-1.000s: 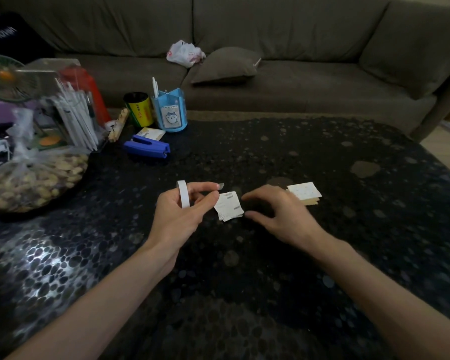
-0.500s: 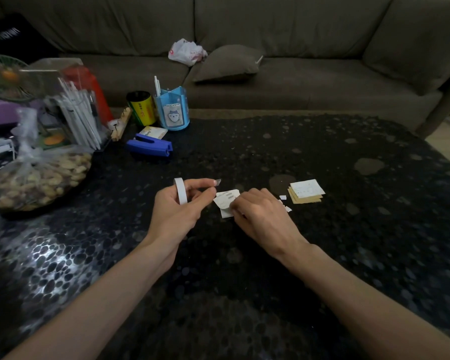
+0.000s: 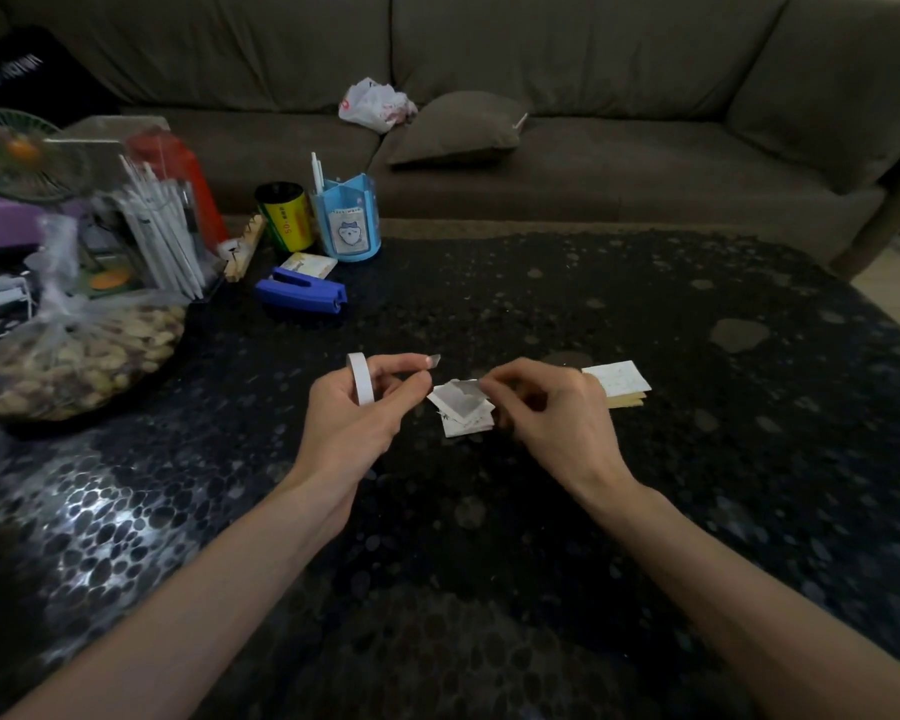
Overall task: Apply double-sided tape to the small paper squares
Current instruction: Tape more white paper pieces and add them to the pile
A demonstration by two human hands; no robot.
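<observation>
Fingers (image 3: 497, 379) of the right hand (image 3: 562, 428) pinch the top paper square (image 3: 463, 402); left hand (image 3: 349, 423) fingers grip the tape roll (image 3: 359, 381)

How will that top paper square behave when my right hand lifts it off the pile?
Probably floppy: the top paper square curls where the right hand pinches its corner. Likely very light, being so thin. It may drag the loose, skewed pile beneath along.
</observation>
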